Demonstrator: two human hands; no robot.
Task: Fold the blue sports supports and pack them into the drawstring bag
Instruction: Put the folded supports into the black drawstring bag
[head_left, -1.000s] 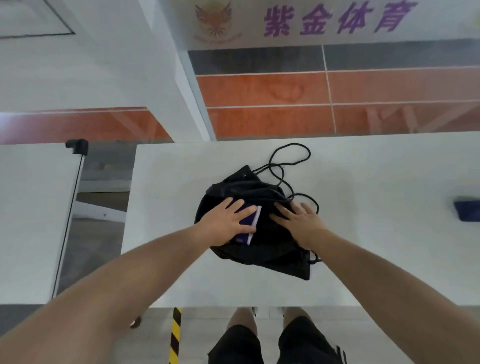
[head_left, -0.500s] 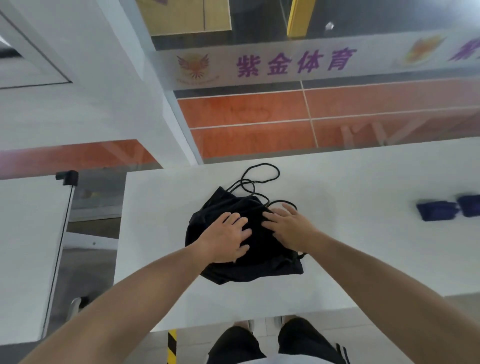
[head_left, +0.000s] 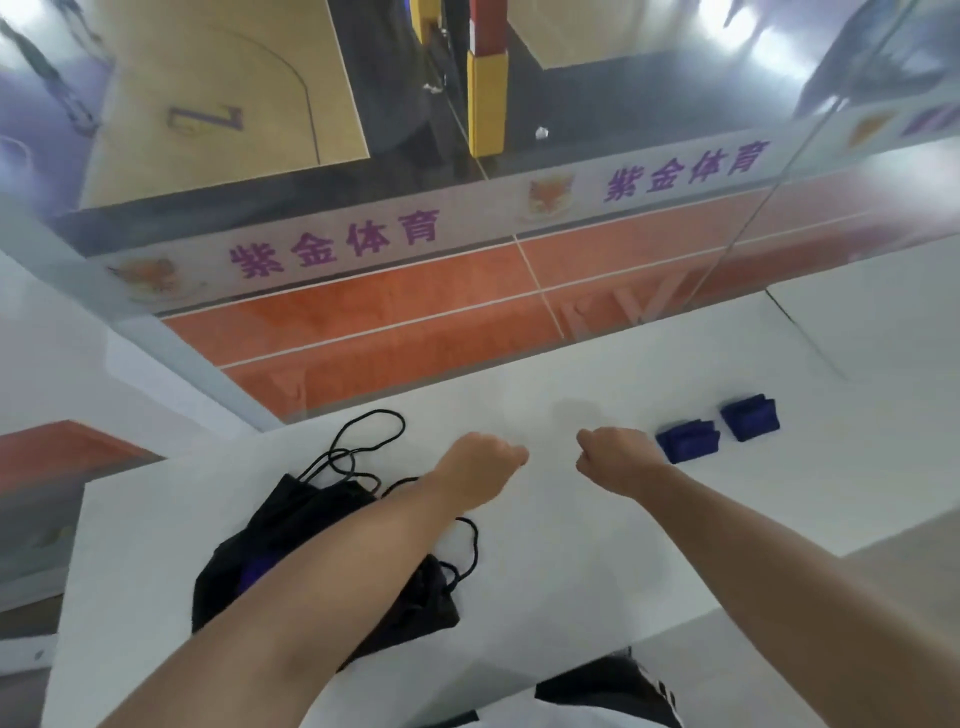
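**Over the table, left hand and right hand curled and empty**

Above the middle of the white table, the person's two hands hang side by side with a gap between them. Each has its fingers curled under into a loose fist, and neither grips anything. Whether the knuckles touch the tabletop cannot be told.

At three o'clock from the right hand, just beside it, lies the nearer of two folded blue sports supports. The second support sits at two o'clock from the first, close to it but apart. Both rest flat on the table.

At seven o'clock from the left hand, the black drawstring bag lies crumpled near the table's front-left edge, and the left forearm crosses over it and hides its middle. A patch of blue-purple fabric shows at the bag's mouth. Its black cord trails out in loops toward twelve o'clock, and another loop curls out at three o'clock.

Beyond the table's far edge, at twelve o'clock, stands a glass partition with a band of purple characters.
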